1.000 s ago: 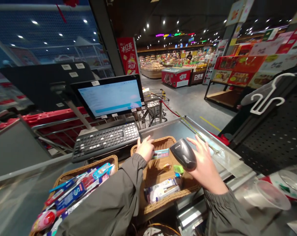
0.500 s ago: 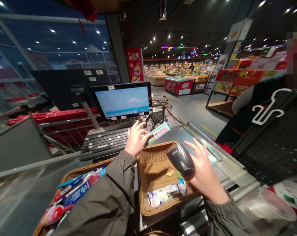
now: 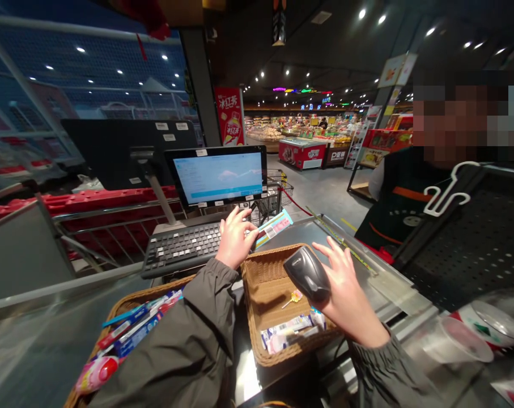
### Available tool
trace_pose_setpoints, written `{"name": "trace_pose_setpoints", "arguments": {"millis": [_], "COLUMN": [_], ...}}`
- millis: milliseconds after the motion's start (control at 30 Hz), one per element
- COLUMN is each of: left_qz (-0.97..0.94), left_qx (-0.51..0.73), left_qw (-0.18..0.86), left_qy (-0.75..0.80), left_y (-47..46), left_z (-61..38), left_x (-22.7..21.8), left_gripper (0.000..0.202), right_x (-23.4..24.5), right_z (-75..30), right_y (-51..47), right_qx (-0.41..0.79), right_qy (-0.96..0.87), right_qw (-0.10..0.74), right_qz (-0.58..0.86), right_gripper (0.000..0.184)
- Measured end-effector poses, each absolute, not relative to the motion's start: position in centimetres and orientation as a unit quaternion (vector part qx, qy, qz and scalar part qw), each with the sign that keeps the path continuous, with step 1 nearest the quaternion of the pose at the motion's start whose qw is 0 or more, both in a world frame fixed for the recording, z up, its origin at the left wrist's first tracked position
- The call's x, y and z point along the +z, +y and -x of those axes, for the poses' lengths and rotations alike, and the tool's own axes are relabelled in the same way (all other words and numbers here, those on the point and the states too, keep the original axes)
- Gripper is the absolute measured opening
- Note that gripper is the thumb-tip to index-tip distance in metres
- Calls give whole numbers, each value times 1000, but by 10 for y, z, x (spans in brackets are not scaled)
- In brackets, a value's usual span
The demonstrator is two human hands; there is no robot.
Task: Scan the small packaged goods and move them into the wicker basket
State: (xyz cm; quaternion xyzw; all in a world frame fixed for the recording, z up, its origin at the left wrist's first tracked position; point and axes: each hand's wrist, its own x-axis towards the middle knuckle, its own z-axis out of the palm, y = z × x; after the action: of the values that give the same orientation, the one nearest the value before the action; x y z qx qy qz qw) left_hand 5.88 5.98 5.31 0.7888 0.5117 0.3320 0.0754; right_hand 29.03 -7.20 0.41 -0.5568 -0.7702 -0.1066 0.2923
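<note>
Pinched between thumb and fingers of my left hand (image 3: pixel 237 238) is a flat, light-blue and pink snack packet (image 3: pixel 274 229) with its barcode side showing. This hand is above the right end of the black keyboard (image 3: pixel 182 246). My right hand (image 3: pixel 351 292) holds a black barcode scanner (image 3: pixel 308 275), its head tilted toward the upper left; some fingers stick out beyond it. Beneath the scanner sits a wicker basket (image 3: pixel 253 317) with a small yellow lollipop (image 3: pixel 294 297) and several white-and-blue wrapped packets (image 3: pixel 284 334) in it.
A second basket (image 3: pixel 112 310) at left holds toothpaste-like boxes and a pink item (image 3: pixel 97 374), partly behind my sleeve. A lit monitor (image 3: pixel 220 175) stands behind the keyboard. A person in a dark apron (image 3: pixel 403 204) is across the counter. Clear plastic tubs (image 3: pixel 461 340) lie at right.
My view has turned slightly right, bringing more of the person into sight. Both hands keep hold of the packet and the scanner, with little movement.
</note>
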Motion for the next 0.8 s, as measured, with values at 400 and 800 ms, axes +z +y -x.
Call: {"name": "trace_pose_setpoints", "arguments": {"millis": [400,800], "left_qz": [-788,-784], "left_qx": [343,346], "left_qw": [71,76], "left_qy": [507,510], "left_y": [46,41], "left_z": [-36,-13], "left_x": [54,50], "left_gripper": [15,17], "right_x": [14,14], "right_z": [-254,-235], "right_y": [-72,-76], "right_qx": [-90,-81], "right_qy": [-778,-782], "right_qw": [278,272], "right_qz": [556,556], "right_gripper": [43,48]}}
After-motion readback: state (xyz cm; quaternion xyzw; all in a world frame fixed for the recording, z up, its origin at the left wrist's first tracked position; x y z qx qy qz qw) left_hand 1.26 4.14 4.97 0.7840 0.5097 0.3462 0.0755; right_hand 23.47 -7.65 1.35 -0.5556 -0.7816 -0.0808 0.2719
